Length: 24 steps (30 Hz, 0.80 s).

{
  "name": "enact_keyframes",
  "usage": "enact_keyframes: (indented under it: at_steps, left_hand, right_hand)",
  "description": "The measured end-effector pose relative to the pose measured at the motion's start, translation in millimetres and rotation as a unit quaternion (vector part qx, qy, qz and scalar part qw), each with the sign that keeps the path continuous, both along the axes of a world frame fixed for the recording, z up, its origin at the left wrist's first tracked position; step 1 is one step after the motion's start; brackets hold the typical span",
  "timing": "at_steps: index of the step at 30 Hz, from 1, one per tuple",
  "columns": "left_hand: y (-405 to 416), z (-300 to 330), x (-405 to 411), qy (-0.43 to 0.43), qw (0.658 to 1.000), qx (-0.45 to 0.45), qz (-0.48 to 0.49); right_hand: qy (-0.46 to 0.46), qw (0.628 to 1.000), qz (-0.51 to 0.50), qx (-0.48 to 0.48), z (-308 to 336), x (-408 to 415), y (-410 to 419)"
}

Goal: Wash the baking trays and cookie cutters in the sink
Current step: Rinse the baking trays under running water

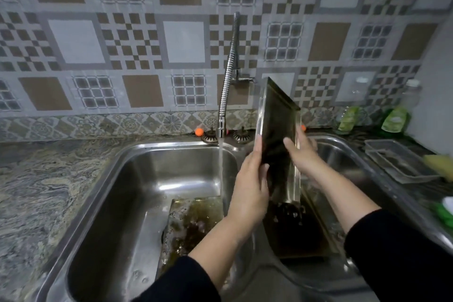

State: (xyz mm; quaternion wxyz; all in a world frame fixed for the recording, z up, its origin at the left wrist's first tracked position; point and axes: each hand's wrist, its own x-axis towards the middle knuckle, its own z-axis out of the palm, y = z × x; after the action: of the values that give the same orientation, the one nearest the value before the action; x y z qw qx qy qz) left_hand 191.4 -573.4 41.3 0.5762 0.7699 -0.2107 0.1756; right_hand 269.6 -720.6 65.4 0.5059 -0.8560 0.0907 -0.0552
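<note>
Over the sink divider, baking tray [277,127] held nearly upright, long axis vertical, tilted right of the running water [221,167]. Left hand [248,191] gripping its lower left edge, right hand [300,152] clasping the right rim. Closest to the stream: the left. Below, greasy tray [193,225] lying in the left basin [137,179], dark tray [299,235] in the right.
</note>
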Motion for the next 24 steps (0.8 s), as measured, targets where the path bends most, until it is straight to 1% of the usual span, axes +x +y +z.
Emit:
enact_keyframes:
  at_steps: [1,2,5,7,8,9,10,11,12,14,16,18,21,24]
  left_hand:
    - [-7.6,-3.1,-3.1,0.010,1.000,-0.017,0.002]
    - [-15.0,-7.7,-6.5,0.027,0.999,-0.032,0.000]
    - [-33.3,-25.6,-15.8,0.107,0.993,-0.034,-0.028]
    - [-39.4,-39.4,-19.7,0.142,0.989,0.010,-0.047]
    - [-40.9,-45.4,-20.1,0.150,0.986,0.055,-0.045]
    - [-41.3,-51.0,-17.9,0.151,0.981,0.122,-0.029]
    - [-40.1,-56.8,-13.6,0.155,0.966,0.206,-0.004]
    - [-37.8,-62.8,-8.3,0.180,0.937,0.299,0.026]
    - [-34.9,-67.1,-3.1,0.216,0.899,0.376,0.052]
    - [-28.3,-75.3,6.0,0.274,0.839,0.464,0.074]
    - [-24.2,-85.6,9.7,0.288,0.804,0.514,0.079]
    - [-22.8,-93.7,11.2,0.268,0.794,0.538,0.092]
    - [-23.0,-98.7,11.4,0.234,0.797,0.545,0.115]
    - [-22.3,-99.7,12.3,0.233,0.803,0.535,0.123]
  right_hand:
    - [0.047,0.998,-0.015,-0.029,-17.9,-4.2,-10.7]
    - [0.082,0.996,-0.023,-0.034,-34.4,-9.8,-20.8]
    - [0.129,0.991,-0.023,0.021,-67.2,-27.7,-48.2]
    - [0.144,0.988,-0.026,0.049,-76.5,-40.4,-65.4]
    - [0.150,0.987,-0.027,0.043,-79.7,-45.5,-74.6]
    - [0.156,0.987,-0.030,0.030,-83.3,-49.5,-83.9]
    - [0.163,0.986,-0.033,0.013,-86.8,-52.6,-92.8]
    - [0.174,0.984,-0.038,-0.006,-92.2,-54.1,-101.2]
    - [0.186,0.981,-0.043,-0.030,-97.9,-54.6,-108.8]
    - [0.218,0.971,-0.046,-0.084,-109.5,-54.3,-118.8]
    - [0.257,0.954,-0.036,-0.152,-121.8,-51.0,-122.8]
    - [0.280,0.938,-0.024,-0.202,-132.7,-44.5,-122.3]
    - [0.293,0.929,-0.014,-0.225,-148.2,-31.0,-116.9]
    - [0.307,0.919,-0.012,-0.247,-163.4,-14.5,-108.9]
